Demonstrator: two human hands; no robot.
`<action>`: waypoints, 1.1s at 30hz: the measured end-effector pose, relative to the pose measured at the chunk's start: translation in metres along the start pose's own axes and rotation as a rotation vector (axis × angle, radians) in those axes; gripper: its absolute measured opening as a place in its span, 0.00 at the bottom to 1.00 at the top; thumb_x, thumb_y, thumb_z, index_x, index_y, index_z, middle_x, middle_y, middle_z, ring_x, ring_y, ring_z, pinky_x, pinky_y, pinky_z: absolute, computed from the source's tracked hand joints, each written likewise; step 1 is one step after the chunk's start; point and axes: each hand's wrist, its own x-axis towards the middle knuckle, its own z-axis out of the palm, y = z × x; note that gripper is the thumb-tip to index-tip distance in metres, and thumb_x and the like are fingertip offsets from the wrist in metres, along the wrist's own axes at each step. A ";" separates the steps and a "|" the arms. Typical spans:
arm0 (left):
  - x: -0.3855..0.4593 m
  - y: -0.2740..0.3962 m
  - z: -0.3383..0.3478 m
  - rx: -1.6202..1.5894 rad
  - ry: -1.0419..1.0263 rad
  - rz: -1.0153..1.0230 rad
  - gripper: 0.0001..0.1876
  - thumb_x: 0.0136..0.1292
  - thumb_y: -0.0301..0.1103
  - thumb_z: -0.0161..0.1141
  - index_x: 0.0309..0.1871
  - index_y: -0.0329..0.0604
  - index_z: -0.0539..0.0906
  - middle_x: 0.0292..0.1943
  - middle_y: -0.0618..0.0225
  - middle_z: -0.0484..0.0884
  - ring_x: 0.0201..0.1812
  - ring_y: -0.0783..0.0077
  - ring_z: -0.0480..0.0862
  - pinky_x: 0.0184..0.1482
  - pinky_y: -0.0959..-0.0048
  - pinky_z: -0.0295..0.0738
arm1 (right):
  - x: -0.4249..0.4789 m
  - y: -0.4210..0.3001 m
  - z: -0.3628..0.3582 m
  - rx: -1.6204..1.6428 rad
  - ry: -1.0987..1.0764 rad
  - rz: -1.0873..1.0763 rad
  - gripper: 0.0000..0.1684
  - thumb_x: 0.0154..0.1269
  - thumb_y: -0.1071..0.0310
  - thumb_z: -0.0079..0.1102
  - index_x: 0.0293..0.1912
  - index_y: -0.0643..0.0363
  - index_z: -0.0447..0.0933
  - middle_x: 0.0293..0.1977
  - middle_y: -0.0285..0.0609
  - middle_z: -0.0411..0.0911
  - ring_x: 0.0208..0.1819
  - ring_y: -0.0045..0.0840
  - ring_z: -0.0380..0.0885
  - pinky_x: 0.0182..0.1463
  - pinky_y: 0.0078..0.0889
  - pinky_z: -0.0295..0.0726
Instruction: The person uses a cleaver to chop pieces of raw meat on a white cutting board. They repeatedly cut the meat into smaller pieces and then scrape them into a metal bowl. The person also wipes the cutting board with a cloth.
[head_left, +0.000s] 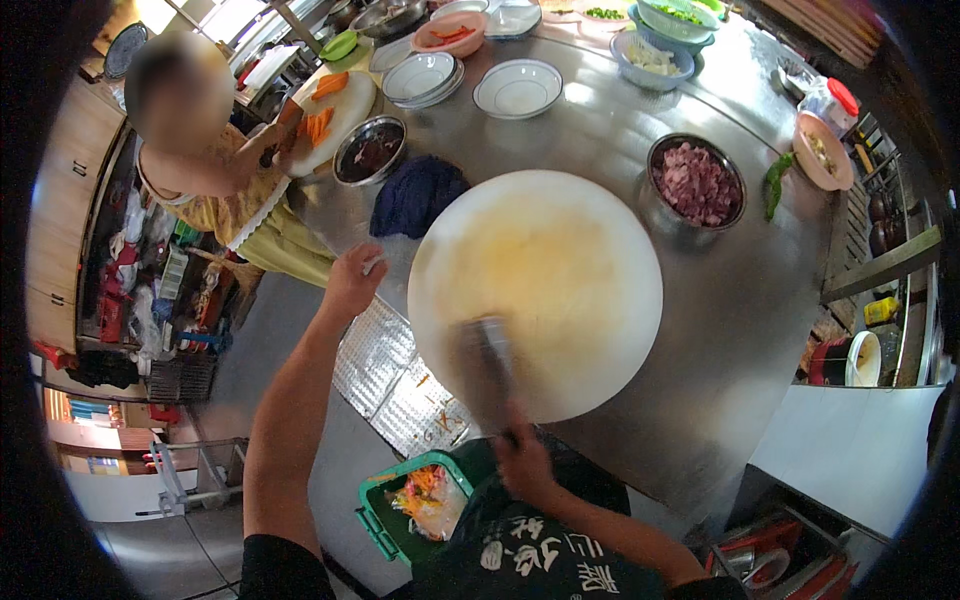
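My right hand (525, 461) grips the handle of a cleaver (486, 367), which is blurred. Its blade is over the near left part of a round white cutting board (600, 300), whose middle is stained yellowish. No food lies on the board. My left hand (354, 281) is raised at the table's left edge, left of the board. Its fingers are loosely curled with a gap at the thumb, and I see nothing held in it. A dark blue cloth (420, 195) lies crumpled beyond that hand, against the board's far left side.
A steel bowl of cut raw meat (697, 184) and a green pepper (777, 184) sit on the steel table (720, 315). White bowls (517, 88) stand farther back. At left, a person (217, 157) handles carrot pieces (319, 127). Below stands a green bin (382, 517) holding scraps.
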 end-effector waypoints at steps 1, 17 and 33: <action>0.001 0.008 -0.001 0.015 -0.022 0.009 0.14 0.63 0.33 0.63 0.48 0.33 0.82 0.45 0.51 0.84 0.45 0.57 0.85 0.45 0.66 0.79 | 0.008 0.003 0.023 -0.059 -0.179 -0.001 0.38 0.72 0.64 0.52 0.76 0.54 0.50 0.31 0.51 0.78 0.26 0.36 0.77 0.32 0.37 0.78; 0.142 0.018 0.081 0.177 -0.067 -0.361 0.42 0.59 0.60 0.64 0.74 0.57 0.63 0.76 0.43 0.53 0.75 0.35 0.55 0.70 0.45 0.60 | -0.044 -0.011 -0.118 -0.030 0.062 0.167 0.42 0.72 0.67 0.51 0.77 0.54 0.43 0.33 0.49 0.78 0.23 0.30 0.78 0.29 0.35 0.80; -0.139 -0.070 0.043 -0.244 -0.135 0.260 0.24 0.33 0.25 0.59 0.42 0.42 0.74 0.49 0.48 0.74 0.52 0.40 0.72 0.59 0.51 0.66 | -0.062 -0.010 -0.175 0.247 0.492 0.061 0.40 0.74 0.71 0.45 0.78 0.52 0.38 0.16 0.38 0.67 0.11 0.20 0.65 0.15 0.27 0.70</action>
